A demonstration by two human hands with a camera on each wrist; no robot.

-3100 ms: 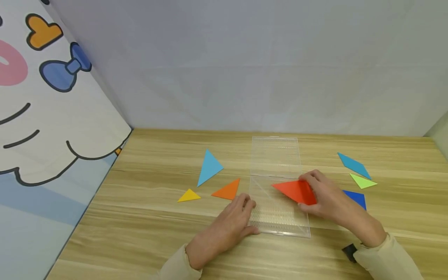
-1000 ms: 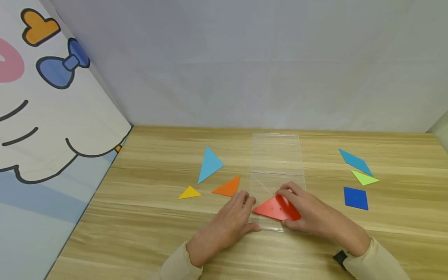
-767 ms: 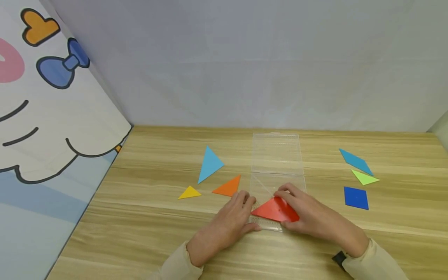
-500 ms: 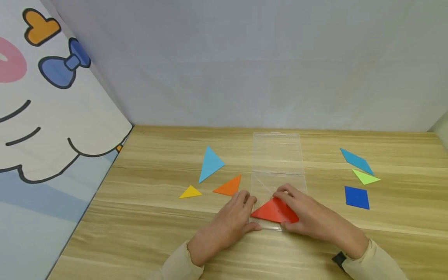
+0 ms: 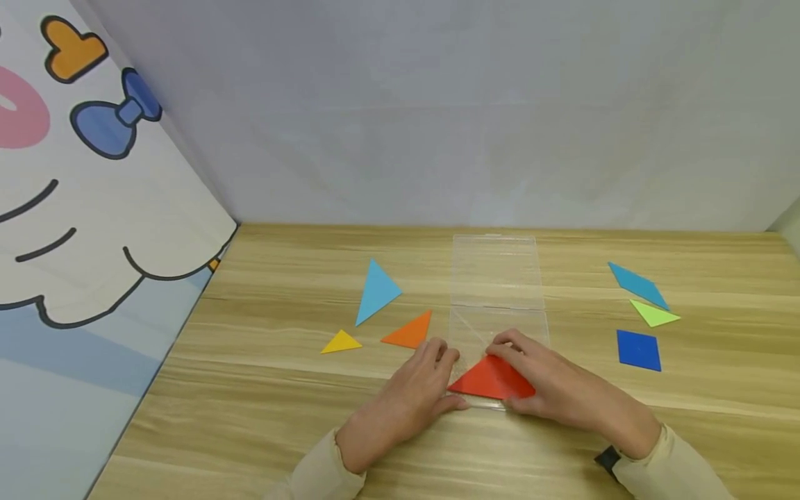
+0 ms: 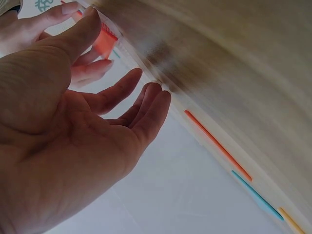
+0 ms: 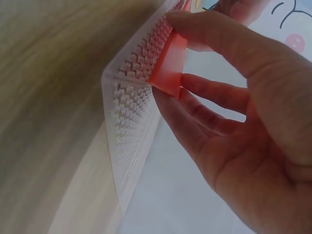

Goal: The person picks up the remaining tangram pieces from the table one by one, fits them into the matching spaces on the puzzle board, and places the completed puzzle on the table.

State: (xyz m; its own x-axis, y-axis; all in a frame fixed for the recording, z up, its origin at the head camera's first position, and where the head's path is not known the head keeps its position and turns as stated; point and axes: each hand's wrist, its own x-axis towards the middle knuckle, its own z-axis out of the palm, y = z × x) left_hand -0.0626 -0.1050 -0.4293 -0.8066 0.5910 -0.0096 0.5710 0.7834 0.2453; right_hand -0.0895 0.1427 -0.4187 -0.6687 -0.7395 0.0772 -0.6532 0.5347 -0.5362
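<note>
My right hand [image 5: 550, 378] pinches a red triangle tile [image 5: 490, 378] between thumb and fingers. The tile lies over the front half of an open clear plastic case [image 5: 496, 271], long edge toward me. In the right wrist view, the red tile [image 7: 168, 66] is close against the textured inside of the case [image 7: 131, 105]. My left hand [image 5: 415, 389] is at the case's left side, loosely curved, fingertips at the side edge and thumb near the front corner. No tile shows in it in the left wrist view. My right fingers cover the red tile's right end.
Left of the case lie a light blue triangle [image 5: 376, 295], an orange triangle [image 5: 409, 331] and a yellow triangle [image 5: 341, 342]. To the right are a blue parallelogram [image 5: 639, 285], a green triangle [image 5: 654, 314] and a dark blue square [image 5: 639, 350]. A pale curtain [image 5: 500, 125] hangs behind the table.
My right hand has brought the red tile left and toward me, from the case's right side to its front part, turning its long edge along the front. The left hand has stayed put.
</note>
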